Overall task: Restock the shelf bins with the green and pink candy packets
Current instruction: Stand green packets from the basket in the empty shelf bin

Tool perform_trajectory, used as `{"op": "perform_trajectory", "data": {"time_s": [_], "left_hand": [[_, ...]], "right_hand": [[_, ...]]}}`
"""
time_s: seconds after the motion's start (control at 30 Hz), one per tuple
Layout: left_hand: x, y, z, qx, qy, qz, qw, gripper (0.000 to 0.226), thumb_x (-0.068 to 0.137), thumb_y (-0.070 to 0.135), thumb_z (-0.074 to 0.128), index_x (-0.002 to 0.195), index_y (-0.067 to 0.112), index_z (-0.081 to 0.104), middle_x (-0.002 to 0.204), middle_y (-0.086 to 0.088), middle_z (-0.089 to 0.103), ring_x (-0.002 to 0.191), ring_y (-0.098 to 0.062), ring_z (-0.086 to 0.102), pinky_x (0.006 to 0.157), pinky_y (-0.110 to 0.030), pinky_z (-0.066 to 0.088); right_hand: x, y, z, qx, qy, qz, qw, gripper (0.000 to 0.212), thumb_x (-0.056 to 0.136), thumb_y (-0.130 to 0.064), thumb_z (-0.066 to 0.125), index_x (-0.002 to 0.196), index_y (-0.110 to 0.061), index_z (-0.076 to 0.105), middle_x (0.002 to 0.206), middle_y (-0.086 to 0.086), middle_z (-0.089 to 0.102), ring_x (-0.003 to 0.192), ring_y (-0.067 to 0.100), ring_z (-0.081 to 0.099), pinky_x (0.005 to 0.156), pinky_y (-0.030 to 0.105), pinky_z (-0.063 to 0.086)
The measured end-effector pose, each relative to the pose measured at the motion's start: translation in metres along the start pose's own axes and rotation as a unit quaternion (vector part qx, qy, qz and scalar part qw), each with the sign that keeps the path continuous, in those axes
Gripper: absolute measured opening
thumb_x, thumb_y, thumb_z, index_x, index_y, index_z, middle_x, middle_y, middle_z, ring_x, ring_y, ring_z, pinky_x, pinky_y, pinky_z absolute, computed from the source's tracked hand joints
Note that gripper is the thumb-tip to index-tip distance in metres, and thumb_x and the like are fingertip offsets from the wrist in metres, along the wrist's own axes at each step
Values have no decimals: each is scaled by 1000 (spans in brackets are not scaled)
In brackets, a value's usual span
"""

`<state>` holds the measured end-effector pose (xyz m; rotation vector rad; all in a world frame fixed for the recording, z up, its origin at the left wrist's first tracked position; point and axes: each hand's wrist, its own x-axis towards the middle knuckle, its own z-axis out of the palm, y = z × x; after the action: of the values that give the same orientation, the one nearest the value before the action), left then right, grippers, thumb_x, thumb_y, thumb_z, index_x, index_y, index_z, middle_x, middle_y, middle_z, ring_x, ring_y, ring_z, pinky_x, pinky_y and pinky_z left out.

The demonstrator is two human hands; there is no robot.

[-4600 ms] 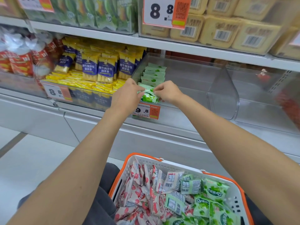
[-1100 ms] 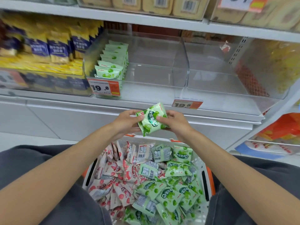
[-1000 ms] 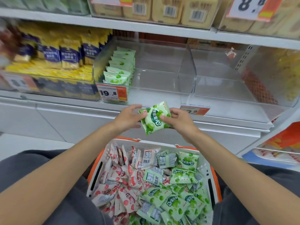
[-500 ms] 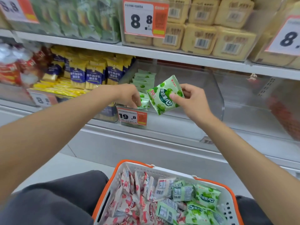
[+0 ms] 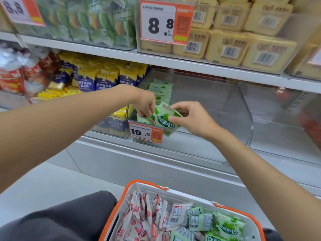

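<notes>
Half a second ago I had the flat green candy packet with the apple print [image 5: 165, 120] up in the air in front of the shelf, pinched in my right hand [image 5: 194, 120] alone, with my left hand [image 5: 145, 105] resting at the front of the row. Now the packet has come down to the front of the clear plastic shelf bin [image 5: 208, 101], just above the orange-and-white 19.8 price tag [image 5: 146, 132], and both hands are on the job. I read that as the placing step nearly done for this one packet, not yet let go.

My right hand is closed on the packet, thumb across its printed face and fingers curled over its upper right edge. My left hand is curled with fingertips down at the front of the row of green packets already standing in the bin [image 5: 160, 90]; whether it grips one of them or only steadies them I cannot tell.

The held packet is tilted, its long axis running from upper left to lower right, printed face towards me, lower corner dipping behind the tag.

Plenty remains: the white basket with orange rim [image 5: 147, 186] on my lap holds many pink and green packets, and the neighbouring clear bin [image 5: 286, 122] looks bare.
</notes>
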<state>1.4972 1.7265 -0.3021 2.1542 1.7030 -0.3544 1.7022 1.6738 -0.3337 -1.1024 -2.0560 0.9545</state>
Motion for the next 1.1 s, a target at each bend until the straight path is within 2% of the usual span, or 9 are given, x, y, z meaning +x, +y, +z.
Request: {"op": "perform_trajectory", "data": {"time_s": [0.1, 0.23, 0.43, 0.57, 0.77, 0.87, 0.97, 1.03, 1.1], "left_hand": [[3, 2, -3, -22, -23, -5, 999, 42, 94, 5, 60, 56, 21, 67, 56, 8, 63, 58, -9, 61, 67, -23, 53], [11, 3, -1, -42, -29, -9, 999, 17, 94, 3, 59, 101, 7, 75, 95, -5, 70, 80, -16, 66, 81, -31, 59], [18, 2, -4, -20, -25, -1, 999, 27, 94, 12, 63, 71, 25, 70, 68, 10, 61, 66, -9, 57, 61, -20, 48], [15, 5, -5, -3, -33, -7, 999, 25, 93, 11, 63, 72, 25, 67, 73, 8, 65, 71, -11, 62, 74, -26, 56], [7, 8, -3, 26, -16, 8, 1000, 21, 94, 15, 62, 77, 24, 70, 72, 11, 62, 71, -13, 55, 73, -28, 51], [-13, 0, 6, 16, 93, 48, 994, 18, 96, 23, 61, 90, 18, 77, 87, 3, 71, 79, -14, 57, 78, -32, 50], [-49, -9, 16, -93, 217, 69, 969, 24, 98, 23, 57, 113, 13, 73, 102, 8, 67, 92, -8, 62, 85, -25, 47], [-68, -12, 21, -124, 204, 74, 968, 24, 97, 25, 59, 114, 15, 72, 104, 10, 68, 95, -4, 62, 87, -21, 47], [-72, -9, 24, -125, 175, 78, 974, 25, 93, 26, 65, 115, 18, 72, 112, 8, 70, 97, -3, 63, 90, -21, 49]], "right_hand": [[4, 4, 10, -27, -37, 5, 999, 15, 87, -15, 70, 97, -26, 73, 92, -7, 75, 88, 12, 69, 86, 43, 55], [14, -6, 21, -70, -68, 6, 995, 12, 90, -17, 65, 95, -25, 72, 85, 1, 73, 74, 23, 63, 66, 37, 49], [30, -16, 34, -129, -108, 33, 985, 18, 90, -19, 64, 107, -20, 70, 75, -5, 58, 63, 8, 48, 55, 23, 36], [41, -24, 43, -169, -142, 64, 973, 38, 90, -19, 63, 127, -17, 62, 98, 0, 58, 85, 17, 55, 67, 25, 40], [46, -27, 53, -120, -157, 136, 971, 11, 86, -17, 61, 87, -7, 62, 88, 8, 59, 83, 23, 55, 63, 29, 41], [35, -16, 48, 35, -103, 165, 980, 24, 88, -22, 63, 102, -4, 70, 105, 8, 66, 98, 22, 61, 75, 27, 46], [33, -1, 38, 167, 45, 176, 969, 13, 92, -13, 59, 90, -9, 71, 96, 7, 70, 96, 23, 65, 92, 39, 53], [37, 10, 29, 107, 84, 149, 979, 13, 91, -7, 60, 86, -15, 69, 87, 2, 68, 87, 18, 64, 90, 38, 55], [39, 13, 22, 59, 35, 138, 988, 9, 88, -7, 67, 96, -10, 71, 89, 2, 66, 85, 15, 61, 81, 32, 55]]}}
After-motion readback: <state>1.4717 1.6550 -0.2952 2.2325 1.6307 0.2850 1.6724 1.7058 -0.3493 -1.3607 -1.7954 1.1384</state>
